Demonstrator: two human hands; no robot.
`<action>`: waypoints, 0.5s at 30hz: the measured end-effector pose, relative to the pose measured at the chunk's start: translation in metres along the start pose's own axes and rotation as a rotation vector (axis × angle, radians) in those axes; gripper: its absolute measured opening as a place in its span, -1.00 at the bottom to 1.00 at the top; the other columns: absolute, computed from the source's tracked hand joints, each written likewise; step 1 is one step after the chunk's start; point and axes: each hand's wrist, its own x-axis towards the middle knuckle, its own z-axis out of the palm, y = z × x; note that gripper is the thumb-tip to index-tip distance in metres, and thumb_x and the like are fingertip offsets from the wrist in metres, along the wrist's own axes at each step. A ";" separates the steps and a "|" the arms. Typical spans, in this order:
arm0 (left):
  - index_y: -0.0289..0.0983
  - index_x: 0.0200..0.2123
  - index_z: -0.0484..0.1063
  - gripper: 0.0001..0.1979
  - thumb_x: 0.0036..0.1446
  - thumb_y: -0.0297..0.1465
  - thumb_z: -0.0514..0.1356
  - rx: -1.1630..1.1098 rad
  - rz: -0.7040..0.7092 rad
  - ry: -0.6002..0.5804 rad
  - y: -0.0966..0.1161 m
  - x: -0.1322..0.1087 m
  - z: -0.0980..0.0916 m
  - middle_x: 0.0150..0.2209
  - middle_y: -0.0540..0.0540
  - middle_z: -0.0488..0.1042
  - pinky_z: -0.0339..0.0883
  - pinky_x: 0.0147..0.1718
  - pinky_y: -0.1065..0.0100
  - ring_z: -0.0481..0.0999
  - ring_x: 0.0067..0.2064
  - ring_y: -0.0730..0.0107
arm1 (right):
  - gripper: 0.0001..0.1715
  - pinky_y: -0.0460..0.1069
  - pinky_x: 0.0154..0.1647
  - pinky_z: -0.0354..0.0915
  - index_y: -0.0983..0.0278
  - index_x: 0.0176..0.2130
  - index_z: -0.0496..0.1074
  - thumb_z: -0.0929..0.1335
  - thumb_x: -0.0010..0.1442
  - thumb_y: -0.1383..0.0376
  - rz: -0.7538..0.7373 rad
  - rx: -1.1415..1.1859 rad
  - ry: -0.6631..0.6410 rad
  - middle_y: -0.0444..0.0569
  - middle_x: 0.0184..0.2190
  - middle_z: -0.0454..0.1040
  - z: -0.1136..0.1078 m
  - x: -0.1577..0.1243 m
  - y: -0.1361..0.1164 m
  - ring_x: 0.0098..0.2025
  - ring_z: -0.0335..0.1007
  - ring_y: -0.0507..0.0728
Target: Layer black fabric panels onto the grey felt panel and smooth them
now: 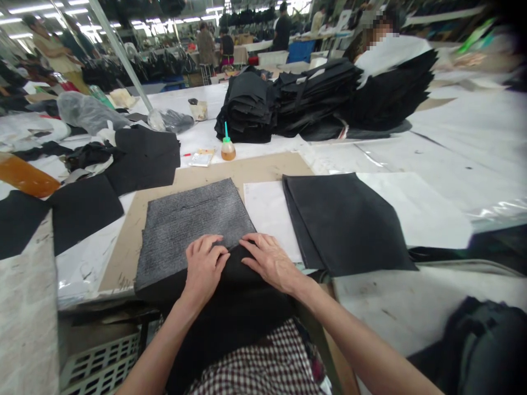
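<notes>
A grey, ribbed-looking fabric piece (193,219) lies on a tan board in front of me. Black fabric (242,291) meets its near edge and hangs over the table edge toward my lap. My left hand (205,266) bends over that seam, thumb and fingers closed on the black fabric. Close by on the right, my right hand (269,260) pinches the same edge near the grey piece's corner. The fingertips of the two hands are a small gap apart. What lies beneath the fingers is partly hidden.
Folded black panels (349,219) lie to the right on white sheets. Behind the tan board (275,164) stands a small oil bottle (228,149). Tall stacks of black cloth (317,99) fill the back. Black pieces (144,156) and plastic bags lie left. People work beyond.
</notes>
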 end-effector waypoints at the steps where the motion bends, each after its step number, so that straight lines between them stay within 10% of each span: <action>1: -0.16 -0.27 0.47 -0.90 0.29 -0.41 0.15 -0.013 0.018 -0.010 0.001 0.000 0.000 0.07 -0.09 0.45 0.13 0.15 -0.01 0.30 0.18 0.12 | -0.48 0.25 0.15 0.29 0.15 0.25 0.25 0.33 0.34 0.25 0.005 0.009 -0.005 0.08 0.13 0.32 -0.001 0.000 0.000 0.14 0.24 0.29; 9: -0.22 -0.28 0.35 -0.89 0.31 -0.49 0.06 -0.098 0.175 -0.070 -0.002 -0.004 -0.008 0.02 -0.13 0.45 0.13 0.11 0.08 0.38 0.09 0.21 | -0.38 0.34 0.09 0.32 0.22 0.14 0.31 0.48 0.14 0.25 0.085 -0.018 0.053 0.19 0.12 0.26 -0.015 0.021 0.001 0.13 0.21 0.40; 15: -0.23 -0.22 0.36 -0.87 0.33 -0.46 0.03 -0.022 0.326 -0.100 -0.009 -0.006 -0.011 -0.13 -0.09 0.53 0.12 0.04 0.10 0.46 -0.12 0.35 | -0.49 0.24 0.03 0.31 0.07 0.16 0.32 0.28 0.26 0.43 -0.253 0.074 -0.158 0.02 0.00 0.45 -0.018 0.037 0.002 0.01 0.35 0.27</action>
